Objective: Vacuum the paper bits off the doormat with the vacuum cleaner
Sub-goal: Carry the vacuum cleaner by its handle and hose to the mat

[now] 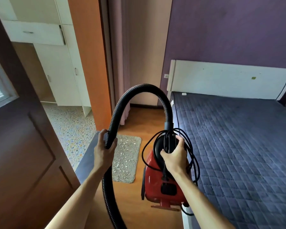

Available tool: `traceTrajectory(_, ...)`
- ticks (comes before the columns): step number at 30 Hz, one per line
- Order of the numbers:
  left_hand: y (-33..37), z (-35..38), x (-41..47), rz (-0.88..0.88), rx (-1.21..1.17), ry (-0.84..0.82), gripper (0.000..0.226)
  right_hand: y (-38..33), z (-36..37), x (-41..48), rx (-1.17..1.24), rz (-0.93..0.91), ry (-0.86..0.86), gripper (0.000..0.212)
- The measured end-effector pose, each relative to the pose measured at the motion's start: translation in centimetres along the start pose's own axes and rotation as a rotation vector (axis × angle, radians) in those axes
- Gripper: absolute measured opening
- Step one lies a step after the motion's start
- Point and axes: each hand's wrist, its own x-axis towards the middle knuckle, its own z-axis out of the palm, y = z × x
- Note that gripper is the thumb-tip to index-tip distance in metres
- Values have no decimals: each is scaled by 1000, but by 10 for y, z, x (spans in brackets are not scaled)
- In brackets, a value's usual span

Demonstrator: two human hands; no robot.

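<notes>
The vacuum cleaner (pixel 162 182) hangs above the floor (pixel 135 204), with the bed (pixel 238 146) just to its right and the doormat (pixel 125 157) to its left. Left of the doormat stands the open door (pixel 23 154). The hose (pixel 139 91) arches over the vacuum cleaner, and the cord (pixel 193 162) drapes on it.

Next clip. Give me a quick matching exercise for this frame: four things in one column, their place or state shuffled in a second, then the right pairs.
1. black ribbed vacuum hose
2. coiled black power cord
3. white paper bits
4. red canister vacuum cleaner

A. scattered on the grey doormat
B. in the left hand
C. bunched under the right hand
D. carried beside the bed

Pairs: 1-B, 2-C, 3-A, 4-D
</notes>
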Motion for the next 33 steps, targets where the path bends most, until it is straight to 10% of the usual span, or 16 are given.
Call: traceTrajectory(33,-24,247,268,-23,-21,0,42,65,61,356,-10,-3,-8,65)
